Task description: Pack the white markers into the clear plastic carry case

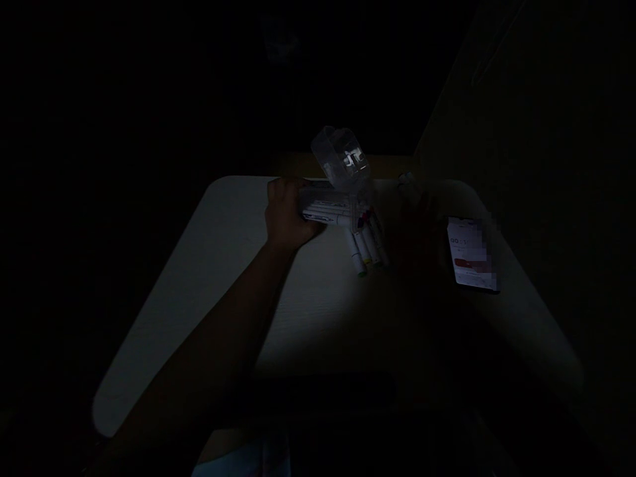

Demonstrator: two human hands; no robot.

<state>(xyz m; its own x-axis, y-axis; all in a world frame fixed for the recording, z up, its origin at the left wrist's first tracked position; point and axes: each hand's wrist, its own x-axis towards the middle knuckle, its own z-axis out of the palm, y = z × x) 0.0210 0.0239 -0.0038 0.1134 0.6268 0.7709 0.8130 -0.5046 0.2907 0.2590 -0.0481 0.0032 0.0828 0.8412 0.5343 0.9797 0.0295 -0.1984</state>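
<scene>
My left hand is wrapped round the left end of a clear plastic marker case lying on its side. White markers show inside it. Its clear lid stands tilted up at the far side. Several loose markers with coloured ends, green and yellow among them, lie on the table by the case's right end. Deep shadow covers my right hand, to the right of these. A few pale marker ends show at its far side; whether its fingers hold them is too dark to see.
A lit phone lies on the right side of the pale table. The table's far edge runs just beyond the case. A dark bar-shaped thing crosses near the front edge. Most of the surroundings are black.
</scene>
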